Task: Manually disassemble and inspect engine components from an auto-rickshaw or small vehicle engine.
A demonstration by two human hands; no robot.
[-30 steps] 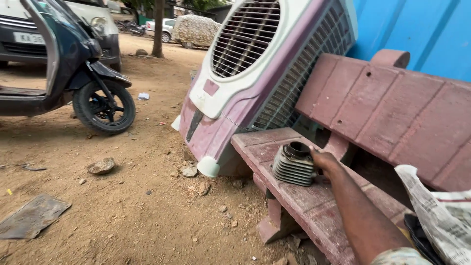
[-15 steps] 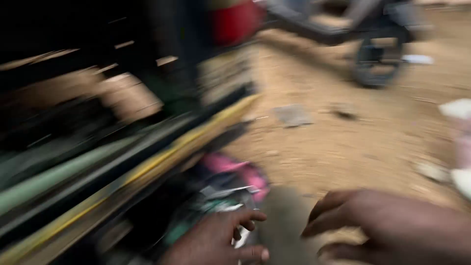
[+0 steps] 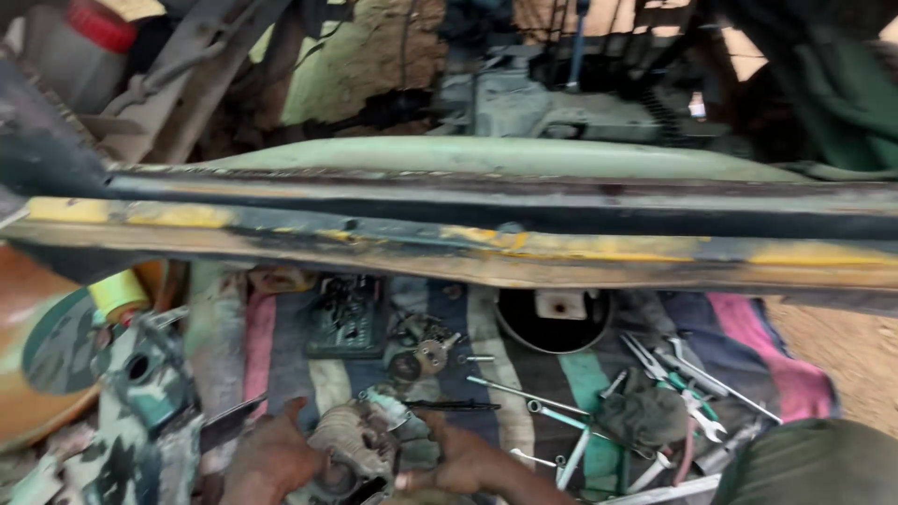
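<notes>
At the bottom of the view both my hands are on a grey finned metal engine part (image 3: 354, 440) that lies on a striped cloth (image 3: 524, 374). My left hand (image 3: 271, 458) grips its left side, the thumb raised. My right hand (image 3: 468, 460) holds the right side, fingers curled on the part. Spanners and other hand tools (image 3: 673, 383) are scattered on the cloth to the right.
A worn yellow and black vehicle frame bar (image 3: 486, 234) crosses the whole view above the cloth. Behind it sits an engine block (image 3: 543, 103). A black round bowl (image 3: 554, 320) and small metal parts (image 3: 421, 351) lie on the cloth. A yellow-capped container (image 3: 117, 292) stands at the left.
My view has swung from a pink bench with a finned cylinder and a scooter to the cloth under the vehicle. Both hands now rest on the engine part.
</notes>
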